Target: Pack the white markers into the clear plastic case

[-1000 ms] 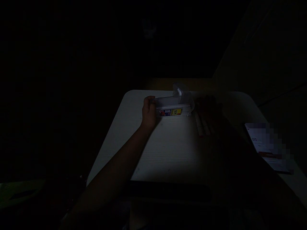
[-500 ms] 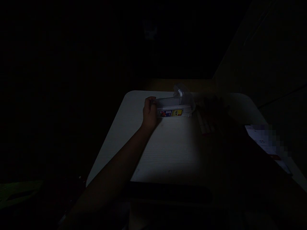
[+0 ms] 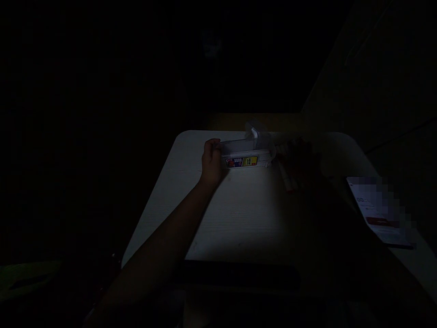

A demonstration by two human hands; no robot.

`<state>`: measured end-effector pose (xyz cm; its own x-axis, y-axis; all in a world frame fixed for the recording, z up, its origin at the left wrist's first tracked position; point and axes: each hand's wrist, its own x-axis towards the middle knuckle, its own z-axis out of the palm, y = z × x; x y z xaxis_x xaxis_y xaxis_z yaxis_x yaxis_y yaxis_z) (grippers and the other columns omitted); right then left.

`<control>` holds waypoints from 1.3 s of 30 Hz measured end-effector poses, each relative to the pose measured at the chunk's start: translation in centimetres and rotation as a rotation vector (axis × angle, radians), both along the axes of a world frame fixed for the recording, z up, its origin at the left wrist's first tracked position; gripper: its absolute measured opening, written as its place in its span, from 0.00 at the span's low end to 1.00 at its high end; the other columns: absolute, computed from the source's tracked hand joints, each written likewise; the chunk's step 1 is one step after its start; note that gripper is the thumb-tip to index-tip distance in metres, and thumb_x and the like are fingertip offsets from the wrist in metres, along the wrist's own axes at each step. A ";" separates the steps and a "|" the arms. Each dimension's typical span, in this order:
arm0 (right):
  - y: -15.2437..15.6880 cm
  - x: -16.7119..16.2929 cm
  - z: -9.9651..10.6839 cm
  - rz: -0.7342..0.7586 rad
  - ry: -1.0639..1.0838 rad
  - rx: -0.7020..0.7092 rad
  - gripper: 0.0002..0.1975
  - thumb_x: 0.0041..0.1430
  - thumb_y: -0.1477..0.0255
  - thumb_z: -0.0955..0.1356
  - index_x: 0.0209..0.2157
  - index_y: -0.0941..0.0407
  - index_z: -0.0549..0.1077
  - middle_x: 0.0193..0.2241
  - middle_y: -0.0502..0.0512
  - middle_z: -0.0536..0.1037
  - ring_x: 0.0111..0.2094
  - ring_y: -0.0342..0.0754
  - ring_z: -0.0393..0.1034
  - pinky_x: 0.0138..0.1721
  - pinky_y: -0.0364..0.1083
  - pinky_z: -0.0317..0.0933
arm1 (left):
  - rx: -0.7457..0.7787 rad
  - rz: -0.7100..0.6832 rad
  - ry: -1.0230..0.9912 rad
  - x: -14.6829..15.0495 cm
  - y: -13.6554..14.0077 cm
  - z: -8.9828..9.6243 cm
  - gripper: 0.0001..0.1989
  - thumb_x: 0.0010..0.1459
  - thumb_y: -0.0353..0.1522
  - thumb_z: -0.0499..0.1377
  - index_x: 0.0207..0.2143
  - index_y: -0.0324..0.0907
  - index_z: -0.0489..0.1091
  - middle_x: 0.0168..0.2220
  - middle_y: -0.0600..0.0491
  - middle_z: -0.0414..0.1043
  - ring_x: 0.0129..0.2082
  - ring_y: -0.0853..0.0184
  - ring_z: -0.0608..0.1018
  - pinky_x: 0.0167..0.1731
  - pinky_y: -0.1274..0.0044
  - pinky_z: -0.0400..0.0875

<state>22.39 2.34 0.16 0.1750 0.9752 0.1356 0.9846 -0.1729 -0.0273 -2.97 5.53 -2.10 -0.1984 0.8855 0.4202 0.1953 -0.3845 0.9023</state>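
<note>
A clear plastic box [image 3: 239, 146] with a colourful printed label lies on its side on the table, its flap end raised at the right. My left hand [image 3: 211, 159] grips the left end of the box, fingers wrapped round it. At the box's right end, deep in shadow, is my right hand [image 3: 305, 157]; its fingers barely show. Pale stick-like pieces lie close to those fingers, but whether they are held is hidden by the dark. Just below, several pale sticks with reddish ends [image 3: 288, 180], like pens or markers, lie side by side on the table.
The pale wood-grain table [image 3: 239, 214] has rounded far corners. A lit phone or tablet [image 3: 378, 218] lies at its right side, under my right arm's outer edge. A dark strip [image 3: 239, 274] runs along the near edge. The surroundings are almost black.
My right hand has shifted left, closer to the box's end, and my right arm now covers less of the lit screen. My left hand still grips the box.
</note>
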 end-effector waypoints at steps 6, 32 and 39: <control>-0.3 -0.1 0.5 0.048 0.008 0.026 0.33 0.61 0.51 0.50 0.58 0.57 0.58 0.61 0.68 0.53 0.59 0.65 0.50 0.50 0.69 0.51 | -0.017 0.007 -0.021 0.0 -0.1 0.2 0.10 0.59 0.40 0.51 0.39 0.46 0.64 0.34 0.54 0.66 0.35 0.66 0.70 0.36 0.74 0.65; -1.3 -0.9 1.2 0.057 0.018 -0.089 0.34 0.61 0.55 0.53 0.63 0.58 0.50 0.64 0.66 0.47 0.64 0.63 0.41 0.58 0.69 0.42 | -0.001 -0.001 -0.012 0.0 0.3 -0.3 0.08 0.58 0.35 0.50 0.39 0.46 0.65 0.36 0.54 0.67 0.38 0.67 0.70 0.38 0.75 0.65; -2.1 -1.3 2.9 0.368 0.239 0.094 0.22 0.63 0.67 0.52 0.45 0.57 0.71 0.50 0.59 0.70 0.53 0.52 0.63 0.57 0.53 0.54 | 0.005 -0.004 -0.006 0.0 0.3 -0.2 0.08 0.58 0.36 0.49 0.39 0.46 0.64 0.35 0.54 0.66 0.37 0.67 0.70 0.37 0.75 0.65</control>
